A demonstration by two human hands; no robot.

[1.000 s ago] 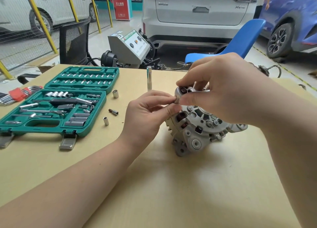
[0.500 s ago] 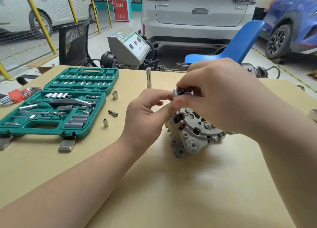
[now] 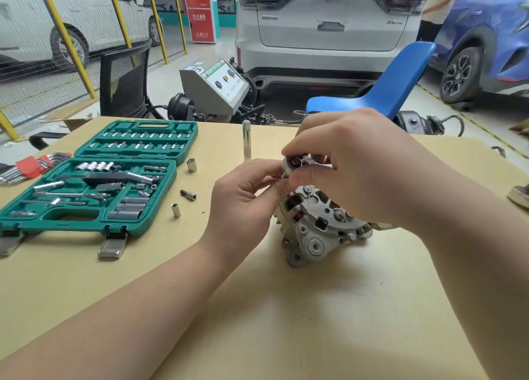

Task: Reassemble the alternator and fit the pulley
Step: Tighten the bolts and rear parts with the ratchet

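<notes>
The grey alternator (image 3: 317,225) stands on the wooden table (image 3: 286,308), its vented end frame with copper windings facing me. My right hand (image 3: 357,165) curls over its top and pinches a small round metal part (image 3: 293,162) above the housing. My left hand (image 3: 246,196) pinches the same small part from the left side with thumb and fingertips. Most of the part and the top of the alternator are hidden by my fingers. A disc-shaped metal piece (image 3: 519,196), perhaps the pulley, lies at the right edge of the table.
An open green socket set case (image 3: 94,182) lies at the left, with loose sockets (image 3: 191,164) (image 3: 175,209) and a bit (image 3: 188,194) beside it. A tall chrome socket (image 3: 246,139) stands upright behind my hands. Red-handled hex keys (image 3: 31,165) lie far left. Chairs and cars stand beyond the table.
Both hands have stayed on the small part above the alternator, with small shifts of the fingers. The alternator has tilted slightly towards me.
</notes>
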